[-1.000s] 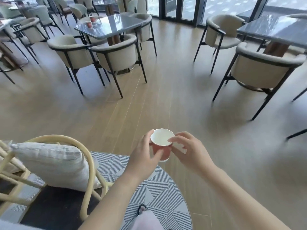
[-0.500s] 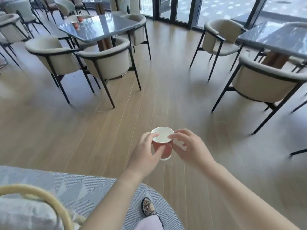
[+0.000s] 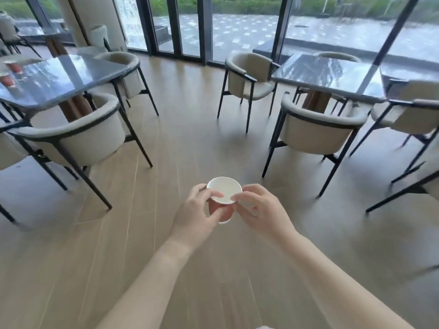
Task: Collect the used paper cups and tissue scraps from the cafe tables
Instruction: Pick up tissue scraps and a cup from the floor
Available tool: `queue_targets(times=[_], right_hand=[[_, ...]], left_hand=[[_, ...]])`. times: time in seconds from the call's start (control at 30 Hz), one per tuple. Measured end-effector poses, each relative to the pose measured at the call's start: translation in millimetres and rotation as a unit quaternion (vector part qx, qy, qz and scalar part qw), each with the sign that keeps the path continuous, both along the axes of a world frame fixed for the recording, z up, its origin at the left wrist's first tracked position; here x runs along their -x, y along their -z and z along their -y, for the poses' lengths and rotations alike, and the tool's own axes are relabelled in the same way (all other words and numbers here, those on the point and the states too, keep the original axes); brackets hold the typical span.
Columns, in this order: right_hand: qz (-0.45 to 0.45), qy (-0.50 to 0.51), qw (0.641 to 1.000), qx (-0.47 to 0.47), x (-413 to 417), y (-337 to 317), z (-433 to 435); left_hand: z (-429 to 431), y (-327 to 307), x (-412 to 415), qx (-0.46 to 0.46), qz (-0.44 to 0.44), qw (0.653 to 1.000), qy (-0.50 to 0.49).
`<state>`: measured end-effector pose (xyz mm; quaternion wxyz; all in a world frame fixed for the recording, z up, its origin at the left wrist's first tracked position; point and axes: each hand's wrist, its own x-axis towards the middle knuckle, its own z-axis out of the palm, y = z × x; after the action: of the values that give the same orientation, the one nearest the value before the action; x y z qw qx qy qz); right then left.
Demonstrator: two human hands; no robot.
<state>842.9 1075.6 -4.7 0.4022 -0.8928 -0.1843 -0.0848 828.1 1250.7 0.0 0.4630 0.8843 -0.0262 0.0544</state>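
Two hands hold a red paper cup point(image 3: 224, 191), white inside, above the plank floor point(image 3: 142, 257): the left hand point(image 3: 197, 217) curls round its wall, the right hand point(image 3: 263, 214) pinches its round rim. Blurred red shapes point(image 3: 8, 79) sit on the glossy table point(image 3: 59, 77) at left.

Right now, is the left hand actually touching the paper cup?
Touching. The head view shows the left hand wrapped round the red wall of the paper cup, with its thumb lying across the white rim.
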Motion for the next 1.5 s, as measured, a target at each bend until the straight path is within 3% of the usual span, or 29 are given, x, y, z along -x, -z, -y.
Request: queue_targets(times=[0.4,0.8,1.17,1.5], right_hand=[[0.004,0.105,0.994,-0.034,-137,6,34],[0.002,-0.005,0.997,-0.075,-359,0,-4],[-0.035,-0.212,0.976,-0.031,-470,28,-208],[-0.049,-0.370,0.928,-0.013,-496,28,-466]], left_hand=[[33,3,-174,-0.003,0.032,0.994,0.107],[-10,-7,-364,-0.041,0.043,0.998,0.010],[-194,20,-398,-0.036,-0.004,0.976,-0.213],[-423,25,-370,-0.046,-0.048,0.938,-0.340]])
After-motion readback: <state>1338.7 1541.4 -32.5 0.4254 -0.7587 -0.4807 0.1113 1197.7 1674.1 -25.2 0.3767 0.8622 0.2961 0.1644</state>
